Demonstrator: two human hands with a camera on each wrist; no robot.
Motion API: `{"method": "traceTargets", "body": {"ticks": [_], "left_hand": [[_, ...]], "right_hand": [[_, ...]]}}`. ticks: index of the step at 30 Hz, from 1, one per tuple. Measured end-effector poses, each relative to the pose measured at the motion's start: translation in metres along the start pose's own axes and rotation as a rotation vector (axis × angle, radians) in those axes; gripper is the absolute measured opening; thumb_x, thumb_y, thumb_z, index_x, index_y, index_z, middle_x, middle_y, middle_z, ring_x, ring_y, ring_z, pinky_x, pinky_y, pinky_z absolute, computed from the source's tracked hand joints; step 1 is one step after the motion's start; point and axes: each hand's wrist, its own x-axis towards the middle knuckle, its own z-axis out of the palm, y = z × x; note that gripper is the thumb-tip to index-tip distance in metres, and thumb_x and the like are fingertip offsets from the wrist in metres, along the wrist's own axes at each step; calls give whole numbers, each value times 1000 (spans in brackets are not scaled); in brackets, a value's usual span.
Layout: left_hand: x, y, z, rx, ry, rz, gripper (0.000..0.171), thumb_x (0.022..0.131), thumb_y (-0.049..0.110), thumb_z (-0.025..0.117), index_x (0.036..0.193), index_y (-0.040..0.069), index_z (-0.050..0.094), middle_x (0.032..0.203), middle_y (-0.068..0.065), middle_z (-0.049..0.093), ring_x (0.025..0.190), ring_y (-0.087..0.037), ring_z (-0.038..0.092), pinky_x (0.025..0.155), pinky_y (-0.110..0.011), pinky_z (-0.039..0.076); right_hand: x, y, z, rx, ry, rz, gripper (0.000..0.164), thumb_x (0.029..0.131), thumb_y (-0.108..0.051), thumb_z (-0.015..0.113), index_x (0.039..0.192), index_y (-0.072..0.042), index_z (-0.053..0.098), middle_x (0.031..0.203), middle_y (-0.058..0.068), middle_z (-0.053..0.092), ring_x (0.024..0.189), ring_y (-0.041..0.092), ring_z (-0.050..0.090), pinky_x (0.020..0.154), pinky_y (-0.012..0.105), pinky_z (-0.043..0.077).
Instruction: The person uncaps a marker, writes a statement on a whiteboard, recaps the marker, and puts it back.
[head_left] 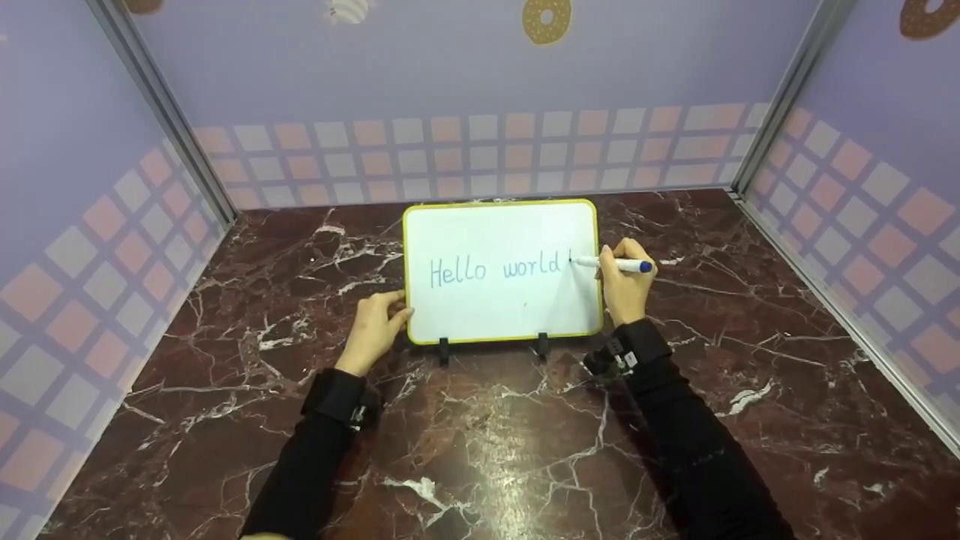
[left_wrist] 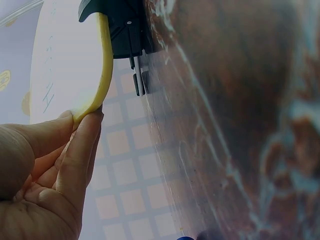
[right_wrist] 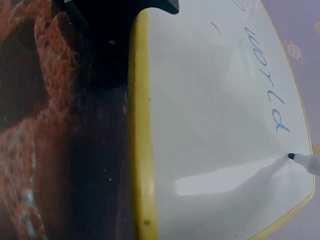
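A small whiteboard [head_left: 487, 315] with a yellow frame stands tilted back on the table, "Hello world" written across it in blue. At its lower left corner my left hand [head_left: 373, 330] pinches the frame, thumb on the front and fingers behind, as the left wrist view confirms. My right hand [head_left: 627, 283] grips a white marker [head_left: 626, 265] with a blue end at the board's right edge. The marker's dark tip is at the board just past the "d"; in the right wrist view the marker [right_wrist: 307, 162] shows only its front part, and the hand is out of frame.
Black stand feet [head_left: 443, 351] hold the board's lower edge. Beneath is a dark red marbled table [head_left: 480, 450] with white veins. Purple walls with a checked band [head_left: 480, 154] close off the back and both sides. A blue rounded thing [left_wrist: 185, 238] shows at the left wrist view's bottom edge.
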Motion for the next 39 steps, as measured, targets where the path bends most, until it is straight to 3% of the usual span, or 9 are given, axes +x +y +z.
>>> {"method": "traceTargets", "body": {"ticks": [6,11,17,26,33,39], "left_hand": [[-1,-1,0,-14,-5,0,35,95,1,62,127,-12,59,105,-28,71,91,-35,73,78,-38,63],[-1,-1,-1,-8,-11,-5,35,95,2,62,128,-12,59,104,-28,71,92,-35,73,78,-37,63],[1,1,-1,-6,-1,1,35,95,2,63,127,-13,60,105,-29,71,91,-35,73,77,-37,63],[1,0,-1,-7,-4,-5,36,95,1,62,128,-13,59,106,-29,71,93,-36,73,78,-38,63],[2,0,0,2,3,5,35,94,0,63,127,-14,59,106,-29,71,92,-36,73,77,-38,63],[0,1,0,-3,-6,-3,37,95,1,62,128,-14,58,107,-30,70,93,-37,72,78,-38,63]], "right_hand": [[-2,-3,-1,-21,-23,0,34,86,18,52,61,10,30,57,-3,41,40,8,45,39,13,38],[-4,-3,-4,5,2,29,31,86,16,52,63,14,31,56,-5,41,42,7,44,41,14,38],[-5,-4,-5,3,19,21,30,85,15,53,64,15,32,57,-7,36,46,1,33,45,14,28],[-6,-2,-3,2,9,17,33,85,18,52,62,6,32,58,-5,40,42,2,42,40,13,38],[-8,1,-4,1,-1,12,33,86,15,52,62,7,31,60,-4,39,43,3,42,41,13,38],[1,19,-8,152,94,164,42,88,14,51,57,-9,36,53,-4,48,40,7,46,40,16,40]]}}
